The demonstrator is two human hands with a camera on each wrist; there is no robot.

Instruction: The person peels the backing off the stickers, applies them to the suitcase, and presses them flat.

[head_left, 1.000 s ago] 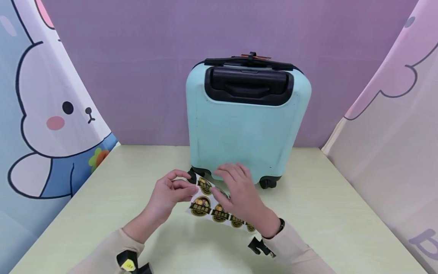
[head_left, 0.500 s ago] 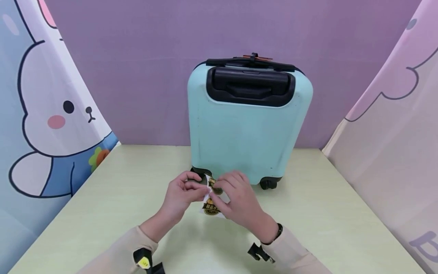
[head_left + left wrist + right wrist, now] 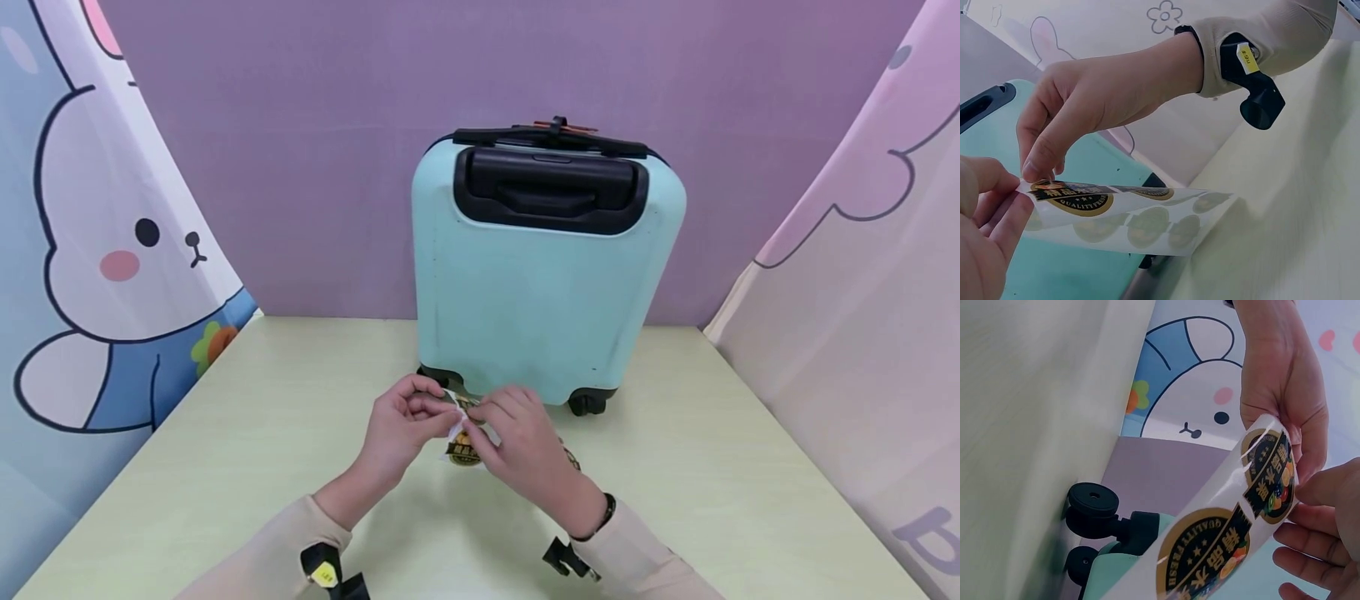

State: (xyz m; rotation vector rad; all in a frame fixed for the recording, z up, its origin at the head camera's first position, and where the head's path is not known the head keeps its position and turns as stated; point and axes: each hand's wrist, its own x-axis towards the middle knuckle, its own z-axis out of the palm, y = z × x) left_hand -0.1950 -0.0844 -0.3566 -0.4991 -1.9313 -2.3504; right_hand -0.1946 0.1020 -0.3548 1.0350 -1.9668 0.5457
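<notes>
Between both hands, in front of the suitcase, is a white sheet of round black-and-gold stickers (image 3: 463,456). My left hand (image 3: 401,433) pinches one edge of it between thumb and fingers. At that same edge my right hand (image 3: 528,442) pinches with thumb and fingertips, close beside the left fingertips. In the left wrist view the sticker sheet (image 3: 1154,228) bows away from the fingers, with the pale backs of several stickers showing. The right wrist view shows two printed sticker faces (image 3: 1207,553) on the curved sheet. In the head view, my right hand covers much of the sheet.
A mint-green suitcase (image 3: 547,308) stands upright on the pale table (image 3: 315,358), just behind my hands. Black wheels (image 3: 588,402) are at its base and a black handle (image 3: 551,187) is recessed near its top. A purple backdrop (image 3: 300,167) and printed cloths (image 3: 127,208) enclose the table.
My left hand has moved right with the sticker sheet, meeting the right hand. The right fingers, earlier spread over the sheet, now pinch at its edge. The sheet has curved; the suitcase stays put.
</notes>
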